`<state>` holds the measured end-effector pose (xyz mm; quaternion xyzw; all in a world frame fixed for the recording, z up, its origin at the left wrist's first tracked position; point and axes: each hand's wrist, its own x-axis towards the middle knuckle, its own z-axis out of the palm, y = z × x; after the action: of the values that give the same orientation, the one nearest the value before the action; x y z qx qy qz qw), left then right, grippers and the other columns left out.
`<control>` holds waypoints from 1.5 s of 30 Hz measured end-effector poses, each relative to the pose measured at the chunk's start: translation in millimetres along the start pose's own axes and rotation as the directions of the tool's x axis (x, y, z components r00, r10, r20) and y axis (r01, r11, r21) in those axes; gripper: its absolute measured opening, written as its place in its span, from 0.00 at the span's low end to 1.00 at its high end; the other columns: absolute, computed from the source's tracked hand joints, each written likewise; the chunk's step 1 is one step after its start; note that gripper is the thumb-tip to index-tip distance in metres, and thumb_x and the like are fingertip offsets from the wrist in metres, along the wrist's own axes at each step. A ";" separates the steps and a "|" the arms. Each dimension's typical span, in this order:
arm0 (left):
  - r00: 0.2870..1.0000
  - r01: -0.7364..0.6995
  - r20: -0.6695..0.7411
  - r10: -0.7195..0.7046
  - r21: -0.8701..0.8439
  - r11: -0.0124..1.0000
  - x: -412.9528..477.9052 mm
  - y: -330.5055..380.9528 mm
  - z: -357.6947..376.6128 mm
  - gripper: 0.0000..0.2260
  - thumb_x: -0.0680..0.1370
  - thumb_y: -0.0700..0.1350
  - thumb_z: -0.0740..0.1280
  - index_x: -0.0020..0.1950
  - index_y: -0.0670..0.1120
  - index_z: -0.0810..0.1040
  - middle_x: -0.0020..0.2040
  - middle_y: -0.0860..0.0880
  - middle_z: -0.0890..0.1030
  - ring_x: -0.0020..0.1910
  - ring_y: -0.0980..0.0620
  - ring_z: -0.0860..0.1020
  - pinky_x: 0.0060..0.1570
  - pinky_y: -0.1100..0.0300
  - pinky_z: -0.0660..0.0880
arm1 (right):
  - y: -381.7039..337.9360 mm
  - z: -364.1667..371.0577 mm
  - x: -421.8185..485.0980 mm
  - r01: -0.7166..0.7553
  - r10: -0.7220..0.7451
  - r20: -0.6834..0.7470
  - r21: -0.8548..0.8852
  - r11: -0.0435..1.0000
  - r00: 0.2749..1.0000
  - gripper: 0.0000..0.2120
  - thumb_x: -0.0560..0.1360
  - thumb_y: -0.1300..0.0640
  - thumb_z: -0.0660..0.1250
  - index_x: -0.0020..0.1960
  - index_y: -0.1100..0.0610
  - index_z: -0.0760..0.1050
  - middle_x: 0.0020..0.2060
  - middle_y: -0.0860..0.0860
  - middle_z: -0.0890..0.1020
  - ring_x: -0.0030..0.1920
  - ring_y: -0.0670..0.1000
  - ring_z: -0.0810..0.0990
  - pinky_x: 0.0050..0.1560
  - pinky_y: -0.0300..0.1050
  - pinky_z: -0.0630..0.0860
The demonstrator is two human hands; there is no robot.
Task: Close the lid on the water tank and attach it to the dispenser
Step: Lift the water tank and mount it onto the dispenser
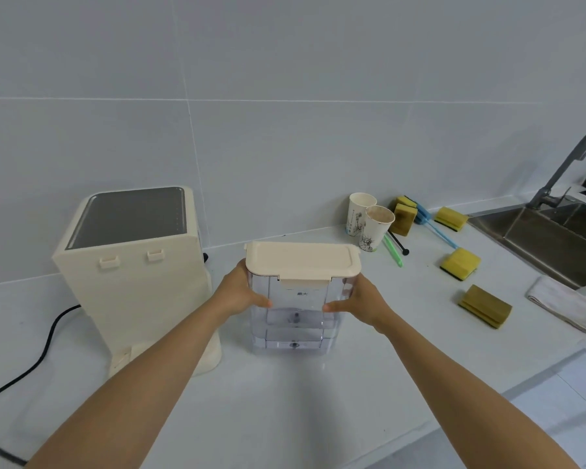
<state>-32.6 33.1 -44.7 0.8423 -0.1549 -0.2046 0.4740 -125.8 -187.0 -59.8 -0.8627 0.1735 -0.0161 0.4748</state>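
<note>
- Right now the person is gripping the clear plastic water tank [295,316] from both sides, the left hand [242,292] pressing on its left wall and the right hand [359,301] on its right wall, thumbs hooking over the near face.
- Both hands are clamping on the tank itself, fingers wrapping round the back where I cannot see them; a two-sided hold like this is probably keeping the tall box from tipping.
- The tank is standing upright on the white countertop [285,401], or just above it; I cannot tell which.
- The cream rectangular lid [300,258] is sitting flat on top, its front latch tab [303,282] hanging down over the near face, so the closing step is looking done, though whether it is clicked home I cannot say.
- The cream box-shaped dispenser [132,275] is waiting just to the left, its back with two small clips turned toward us and a low base ledge at the bottom; the tank is near it but apart, so attaching is looking like the step left.
- Off to the right, paper cups [369,221], yellow sponges [459,264] and a steel sink [555,238] are sitting well clear.
</note>
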 end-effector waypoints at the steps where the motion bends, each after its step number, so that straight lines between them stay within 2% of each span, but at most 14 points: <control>1: 1.000 0.000 -0.011 0.000 -0.015 1.000 -3.2 0.7 -3.4 0.39 0.63 0.36 0.76 0.69 0.44 0.61 0.65 0.43 0.72 0.65 0.46 0.69 0.61 0.56 0.67 | -5.3 -1.2 -0.5 0.011 -0.011 0.006 -0.004 1.000 1.000 0.42 0.59 0.54 0.78 0.67 0.54 0.61 0.61 0.50 0.71 0.62 0.54 0.71 0.56 0.46 0.69; 6: 0.996 0.011 -0.083 -0.018 -0.081 0.997 -24.8 4.3 -28.6 0.37 0.61 0.35 0.77 0.66 0.44 0.65 0.63 0.42 0.75 0.63 0.45 0.71 0.62 0.54 0.69 | -35.4 0.5 -4.0 0.072 -0.069 0.054 -0.038 0.997 0.996 0.40 0.58 0.52 0.78 0.65 0.54 0.63 0.61 0.52 0.73 0.60 0.55 0.73 0.60 0.52 0.72; 10: 0.987 0.029 -0.153 -0.047 -0.115 0.993 -46.1 5.3 -52.4 0.33 0.60 0.32 0.76 0.63 0.37 0.69 0.61 0.35 0.74 0.62 0.40 0.72 0.54 0.57 0.68 | -63.9 10.0 -6.2 0.122 -0.117 0.108 -0.040 0.992 0.987 0.39 0.57 0.52 0.78 0.63 0.54 0.65 0.60 0.53 0.75 0.59 0.55 0.73 0.61 0.54 0.72; 12: 0.976 0.027 -0.209 -0.054 -0.130 0.991 -58.0 3.1 -66.0 0.32 0.60 0.31 0.76 0.62 0.39 0.70 0.58 0.39 0.76 0.61 0.40 0.73 0.52 0.57 0.69 | -79.1 18.0 -6.7 0.147 -0.139 0.137 -0.050 0.988 0.981 0.37 0.57 0.52 0.79 0.62 0.54 0.66 0.59 0.52 0.76 0.58 0.54 0.74 0.60 0.53 0.73; 15: 0.969 0.031 -0.241 -0.061 -0.128 0.991 -69.2 1.0 -80.4 0.31 0.60 0.31 0.76 0.61 0.39 0.71 0.44 0.46 0.77 0.51 0.43 0.75 0.46 0.60 0.70 | -93.5 26.3 -7.2 0.173 -0.164 0.157 -0.049 0.984 0.974 0.35 0.57 0.52 0.79 0.60 0.52 0.68 0.56 0.50 0.77 0.56 0.53 0.75 0.53 0.46 0.73; 16: 0.966 0.040 -0.248 -0.072 -0.133 0.990 -74.2 -0.9 -87.3 0.32 0.60 0.31 0.76 0.61 0.40 0.71 0.43 0.47 0.77 0.50 0.45 0.74 0.48 0.58 0.71 | -100.0 31.9 -7.0 0.183 -0.172 0.173 -0.049 0.982 0.970 0.34 0.57 0.52 0.79 0.59 0.52 0.68 0.56 0.50 0.78 0.56 0.53 0.75 0.52 0.46 0.72; 20: 0.953 0.082 -0.281 -0.112 -0.119 0.990 -90.5 -12.6 -120.1 0.31 0.60 0.31 0.76 0.61 0.39 0.72 0.53 0.41 0.76 0.51 0.46 0.72 0.54 0.55 0.69 | -125.3 59.9 -4.4 0.207 -0.186 0.211 -0.081 0.975 0.960 0.35 0.56 0.50 0.79 0.58 0.56 0.68 0.54 0.52 0.77 0.54 0.54 0.76 0.54 0.47 0.74; 24: 0.935 0.112 -0.323 -0.149 -0.131 0.985 -103.3 -21.7 -147.2 0.33 0.60 0.31 0.76 0.63 0.41 0.70 0.63 0.39 0.74 0.63 0.43 0.70 0.64 0.47 0.69 | -146.7 88.0 -0.8 0.228 -0.208 0.262 -0.048 0.973 0.943 0.36 0.57 0.51 0.79 0.61 0.56 0.68 0.54 0.51 0.76 0.54 0.51 0.73 0.50 0.42 0.69; 29: 0.914 0.130 -0.361 -0.184 -0.168 0.977 -110.3 -30.7 -172.1 0.34 0.61 0.30 0.75 0.65 0.41 0.68 0.54 0.47 0.72 0.60 0.48 0.70 0.55 0.57 0.67 | -169.5 115.2 6.1 0.220 -0.203 0.273 -0.031 0.975 0.940 0.26 0.57 0.52 0.79 0.47 0.54 0.67 0.39 0.44 0.72 0.45 0.49 0.72 0.36 0.36 0.67; 31: 0.906 0.138 -0.374 -0.199 -0.183 0.973 -110.9 -35.1 -180.8 0.34 0.61 0.30 0.75 0.64 0.42 0.69 0.53 0.47 0.71 0.62 0.46 0.70 0.54 0.58 0.66 | -176.6 123.0 8.0 0.226 -0.216 0.278 -0.003 0.974 0.936 0.26 0.57 0.54 0.79 0.46 0.52 0.67 0.38 0.41 0.71 0.42 0.45 0.72 0.33 0.32 0.65; 34: 0.901 0.148 -0.377 -0.214 -0.197 0.969 -112.2 -40.7 -190.4 0.35 0.60 0.29 0.75 0.64 0.43 0.69 0.54 0.47 0.71 0.64 0.46 0.69 0.56 0.58 0.66 | -182.4 133.0 10.6 0.241 -0.235 0.295 0.016 0.970 0.926 0.29 0.57 0.55 0.79 0.53 0.53 0.70 0.45 0.43 0.77 0.46 0.45 0.74 0.38 0.32 0.68; 37: 0.905 0.154 -0.363 -0.221 -0.206 0.966 -110.5 -43.7 -194.0 0.36 0.61 0.29 0.75 0.66 0.42 0.68 0.56 0.48 0.71 0.62 0.49 0.69 0.59 0.57 0.66 | -184.7 138.4 12.0 0.232 -0.223 0.293 0.005 0.973 0.930 0.35 0.56 0.56 0.79 0.60 0.58 0.70 0.56 0.51 0.78 0.55 0.51 0.76 0.51 0.41 0.72; 40: 0.915 0.146 -0.342 -0.213 -0.209 0.967 -106.4 -44.8 -193.8 0.31 0.61 0.27 0.73 0.61 0.42 0.72 0.53 0.47 0.73 0.55 0.49 0.70 0.55 0.58 0.67 | -184.0 139.8 13.3 0.225 -0.213 0.288 -0.009 0.974 0.934 0.35 0.57 0.56 0.79 0.61 0.58 0.70 0.57 0.52 0.78 0.53 0.50 0.74 0.49 0.41 0.71; 45: 0.920 0.138 -0.332 -0.209 -0.226 0.964 -102.0 -49.2 -194.0 0.22 0.61 0.26 0.73 0.46 0.47 0.74 0.48 0.48 0.75 0.52 0.51 0.70 0.45 0.61 0.70 | -180.0 144.4 14.1 0.215 -0.203 0.262 -0.017 0.976 0.944 0.38 0.57 0.56 0.79 0.63 0.58 0.68 0.59 0.52 0.76 0.54 0.49 0.73 0.49 0.41 0.69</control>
<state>-22.4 246.8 23.6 0.8242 0.0295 -0.1059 0.5555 -33.6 14.1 7.5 -0.8814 0.0179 0.0500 0.4694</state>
